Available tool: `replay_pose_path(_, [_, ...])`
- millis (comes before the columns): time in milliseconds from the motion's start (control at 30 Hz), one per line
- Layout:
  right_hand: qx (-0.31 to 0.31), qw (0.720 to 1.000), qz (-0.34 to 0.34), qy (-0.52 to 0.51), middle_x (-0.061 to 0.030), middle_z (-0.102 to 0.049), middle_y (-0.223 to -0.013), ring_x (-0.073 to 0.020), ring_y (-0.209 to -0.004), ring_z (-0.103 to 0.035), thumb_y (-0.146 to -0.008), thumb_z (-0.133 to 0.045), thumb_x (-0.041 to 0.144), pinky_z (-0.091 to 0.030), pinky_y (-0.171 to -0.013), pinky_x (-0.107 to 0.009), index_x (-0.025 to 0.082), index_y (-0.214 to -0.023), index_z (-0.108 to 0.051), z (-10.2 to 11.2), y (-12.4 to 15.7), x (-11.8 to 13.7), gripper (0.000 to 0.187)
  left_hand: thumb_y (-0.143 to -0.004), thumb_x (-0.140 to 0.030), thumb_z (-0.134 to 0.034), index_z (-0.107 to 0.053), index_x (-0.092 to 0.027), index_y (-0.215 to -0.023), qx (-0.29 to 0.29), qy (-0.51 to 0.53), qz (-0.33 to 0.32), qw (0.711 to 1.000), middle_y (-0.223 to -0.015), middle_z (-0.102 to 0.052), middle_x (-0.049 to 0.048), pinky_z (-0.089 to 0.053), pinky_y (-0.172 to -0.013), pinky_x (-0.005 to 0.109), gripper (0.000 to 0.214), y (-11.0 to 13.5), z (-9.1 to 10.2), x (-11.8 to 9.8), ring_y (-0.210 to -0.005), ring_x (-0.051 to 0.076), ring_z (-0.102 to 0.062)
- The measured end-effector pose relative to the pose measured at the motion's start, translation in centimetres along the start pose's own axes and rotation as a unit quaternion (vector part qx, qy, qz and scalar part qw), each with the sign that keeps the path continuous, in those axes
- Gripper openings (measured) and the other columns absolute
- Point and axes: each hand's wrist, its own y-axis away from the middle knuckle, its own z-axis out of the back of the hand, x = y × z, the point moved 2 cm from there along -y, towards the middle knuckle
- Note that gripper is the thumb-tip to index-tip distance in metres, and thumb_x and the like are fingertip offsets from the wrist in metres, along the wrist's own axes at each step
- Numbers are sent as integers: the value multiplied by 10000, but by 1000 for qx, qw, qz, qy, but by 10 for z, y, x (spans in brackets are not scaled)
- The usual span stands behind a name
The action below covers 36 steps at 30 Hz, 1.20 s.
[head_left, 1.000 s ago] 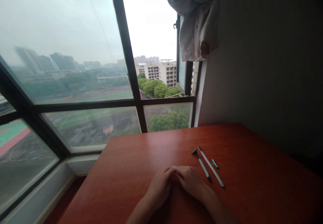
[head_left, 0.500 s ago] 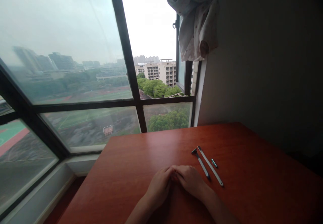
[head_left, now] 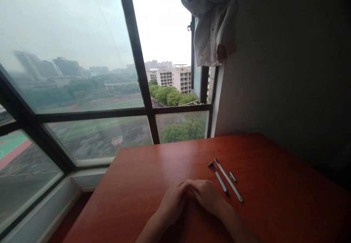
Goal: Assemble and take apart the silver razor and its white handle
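Low in the middle of the head view, my left hand (head_left: 173,201) and my right hand (head_left: 206,195) rest on the table, their bent fingers meeting at the top. Both look closed, and their undersides are hidden, so I cannot see whether anything is inside. Just right of my right hand lies a razor (head_left: 220,180) with a black head and a grey handle. Beside it is a long, thin, pale toothbrush-like stick (head_left: 229,180) with a hole at its near end. Further right sits a small, shiny teal-and-dark cylinder (head_left: 233,177). My hands touch none of these three.
The reddish-brown wooden table (head_left: 142,173) reaches back to the window frame (head_left: 95,116). A bundled pale curtain (head_left: 212,27) hangs by a window sash standing ajar. A dark wall (head_left: 268,71) borders the right side, and a white sill (head_left: 90,177) runs along the left.
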Motion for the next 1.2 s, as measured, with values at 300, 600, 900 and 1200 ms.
replay_pose_path(300, [-2, 1000, 7, -11, -38, -733, -958, -179, -905, -672, -993, -371, 305, -393, -730, -218, 246, -978, -651, 0, 1, 0, 287, -799, -60, -435, -630, -194, -1037, 5, 2, 2, 1000, -1079, -669, 70, -438, -868, 310, 335, 0, 1, 1, -983, 215, -586])
replay_pose_path(600, [-7, 1000, 6, 0, -27, -732, -937, -172, -880, -676, -994, -377, 299, -388, -707, -216, 244, -944, -646, -2, 0, -2, 279, -788, -53, -436, -626, -199, -1065, 5, 13, 3, 1000, -1102, -666, 67, -436, -883, 312, 367, 0, 3, -2, -1004, 218, -586])
replay_pose_path(900, [0, 1000, 0, 5, -32, -732, -953, -184, -899, -673, -990, -380, 294, -390, -713, -220, 249, -959, -646, 0, 0, 0, 272, -781, -56, -428, -632, -206, -1038, 3, 24, 3, 1000, -1076, -672, 60, -441, -888, 314, 361, -1, 3, -5, -982, 213, -592])
replay_pose_path(1200, [-19, 1000, 15, 1, -28, -731, -928, -184, -876, -676, -985, -391, 271, -384, -695, -219, 238, -934, -635, -1, 0, 0, 251, -780, -51, -428, -632, -194, -1033, -1, 15, 1, 1000, -1080, -670, 68, -441, -871, 309, 355, 0, 2, -3, -982, 218, -593])
